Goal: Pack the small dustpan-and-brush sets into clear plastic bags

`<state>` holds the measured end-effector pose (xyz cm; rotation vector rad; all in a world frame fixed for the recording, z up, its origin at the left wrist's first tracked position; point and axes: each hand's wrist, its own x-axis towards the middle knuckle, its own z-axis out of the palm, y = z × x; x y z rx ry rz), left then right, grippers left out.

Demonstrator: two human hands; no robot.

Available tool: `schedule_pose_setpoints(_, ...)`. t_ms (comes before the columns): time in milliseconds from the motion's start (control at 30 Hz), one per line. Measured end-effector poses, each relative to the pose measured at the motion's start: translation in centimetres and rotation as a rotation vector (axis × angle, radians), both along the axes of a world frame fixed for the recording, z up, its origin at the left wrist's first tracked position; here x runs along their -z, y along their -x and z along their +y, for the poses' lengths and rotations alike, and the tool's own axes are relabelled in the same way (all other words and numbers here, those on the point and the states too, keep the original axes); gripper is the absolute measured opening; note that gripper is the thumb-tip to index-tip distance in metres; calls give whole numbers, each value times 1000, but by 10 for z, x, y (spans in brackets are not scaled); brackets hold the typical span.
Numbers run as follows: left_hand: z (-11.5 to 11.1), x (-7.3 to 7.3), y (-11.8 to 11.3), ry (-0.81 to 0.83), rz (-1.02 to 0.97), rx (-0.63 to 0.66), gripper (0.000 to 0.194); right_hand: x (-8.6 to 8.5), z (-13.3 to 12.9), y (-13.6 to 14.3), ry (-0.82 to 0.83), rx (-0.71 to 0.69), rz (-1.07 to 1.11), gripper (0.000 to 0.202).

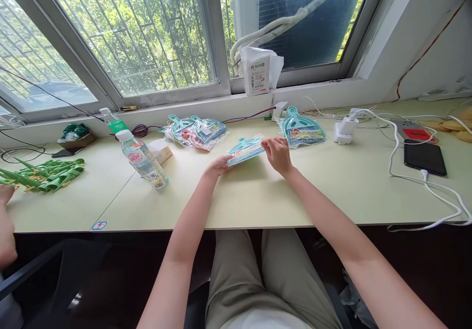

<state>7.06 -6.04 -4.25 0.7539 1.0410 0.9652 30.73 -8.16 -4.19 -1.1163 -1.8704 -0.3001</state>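
A plastic-wrapped teal dustpan set (245, 151) is held up just above the table, tilted, with its printed label strip toward me. My left hand (220, 165) grips its lower left end, the fingers partly hidden behind it. At the right end, my right hand (277, 155) is closed in a pinch at the edge of the wrapping. Close behind the right hand lies another teal wrapped dustpan set (300, 128). Several more wrapped sets, teal and pink (195, 131), form a pile behind and to the left.
A water bottle (142, 159) stands left, before a small box (160, 152). Farther left are green woven strips (47, 175) and another person's hand (5, 194). Right are a white charger (344, 130), cables and a black phone (424, 157). A white package (258, 75) stands on the sill.
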Motion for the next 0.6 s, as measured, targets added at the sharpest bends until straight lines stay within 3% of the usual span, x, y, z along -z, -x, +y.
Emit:
schedule_pose_setpoints(100, -5, -2, -5, -52, 109, 78, 38, 0, 4, -3, 12, 56, 79, 23)
schedule_pose_setpoints(200, -15, -5, -11, -202, 176, 93, 69, 8, 19, -11, 174, 11, 263, 17)
schedule_pose_setpoints(300, -19, -7, -15, -318, 251, 82, 87, 20, 33, -17, 517, -106, 493, 45)
schedule_pose_setpoints(400, -16, -11, -14, -345, 224, 106, 74, 16, 35, -19, 737, -277, 680, 61)
schedule_pose_setpoints(500, -9, -18, -9, -342, 128, 131, 68, -12, 31, -28, 532, -364, 828, 63)
schedule_pose_setpoints(600, -4, -21, 2, -390, 158, 6, 57, -42, 35, -60, 236, -381, 898, 60)
